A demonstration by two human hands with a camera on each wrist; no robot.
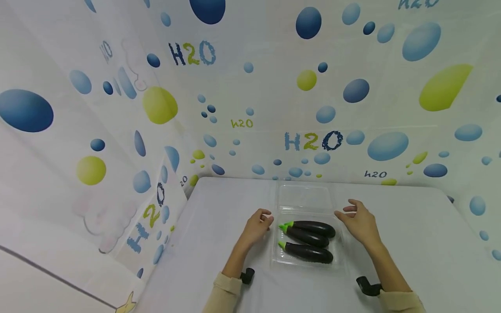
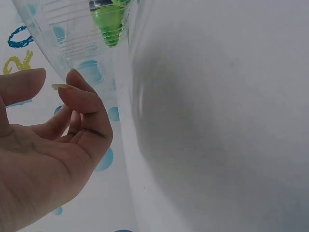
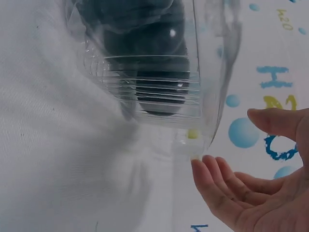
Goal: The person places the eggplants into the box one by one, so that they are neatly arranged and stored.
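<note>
A clear plastic clamshell box (image 1: 277, 255) lies on the white table with its lid (image 1: 305, 198) folded back, away from me. Three dark purple eggplants (image 1: 308, 253) with green stems lie side by side in it, stems to the left. By the box's left edge is my left hand (image 1: 256, 228), fingers loosely bent and holding nothing. My right hand (image 1: 359, 222) is at the box's right side near the lid's hinge, thumb and fingers apart. In the right wrist view its fingertips lie close to the plastic wall (image 3: 164, 104); whether they touch it I cannot tell.
The white tabletop (image 1: 219, 208) stretches around the box on both sides. Behind and to the left hangs a white sheet (image 1: 270, 91) printed with blue and green spots and H2O lettering. Small black wrist mounts (image 1: 368, 287) sit on both forearms.
</note>
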